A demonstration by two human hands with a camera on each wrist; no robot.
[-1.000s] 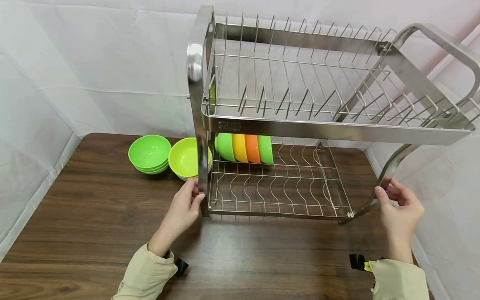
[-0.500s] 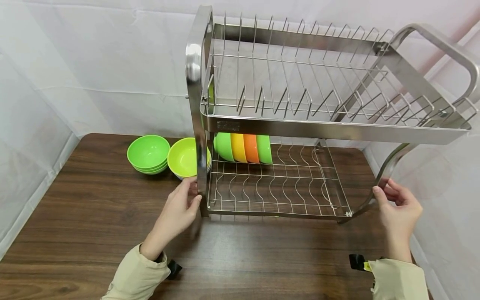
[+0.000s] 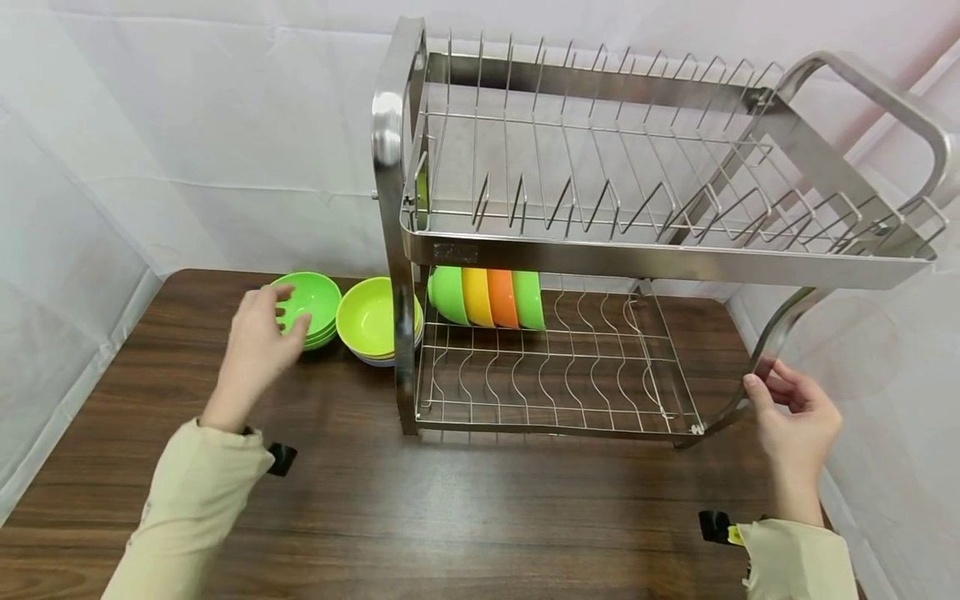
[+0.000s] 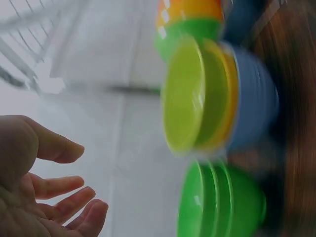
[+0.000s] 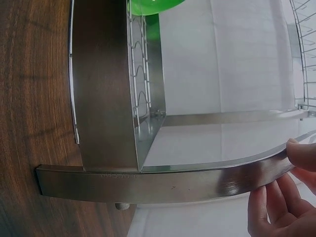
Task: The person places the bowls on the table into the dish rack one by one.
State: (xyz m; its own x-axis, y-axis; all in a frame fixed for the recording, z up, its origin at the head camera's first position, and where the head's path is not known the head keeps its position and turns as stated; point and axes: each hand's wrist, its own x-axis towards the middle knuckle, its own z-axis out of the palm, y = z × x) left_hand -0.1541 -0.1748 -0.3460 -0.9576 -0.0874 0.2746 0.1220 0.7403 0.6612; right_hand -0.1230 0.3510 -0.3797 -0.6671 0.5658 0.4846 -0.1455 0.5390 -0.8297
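Note:
My left hand [image 3: 258, 346] hovers in front of a stack of green bowls [image 3: 318, 302], fingers spread and holding nothing. The left wrist view shows that hand [image 4: 44, 192] apart from the green stack [image 4: 217, 202]. A second stack, yellow-green bowl on top [image 3: 366, 315], stands beside it, with yellow and blue-grey bowls [image 4: 254, 98] beneath. My right hand [image 3: 798, 421] grips the right front leg of a two-tier metal dish rack [image 3: 637, 260]. In the right wrist view, thumb and fingers pinch the curved leg [image 5: 197, 185].
Green, yellow, orange and green bowls [image 3: 504, 298] stand on edge in a row at the left of the rack's lower tier. The upper tier has wire dividers [image 3: 570, 208]. A brown wooden table [image 3: 480, 517] carries everything, with white cloth [image 3: 225, 125] behind it.
My left hand has let go of the rack's left front leg and moved left to the green bowls. The right hand stays on the leg. The rack has shifted very slightly left.

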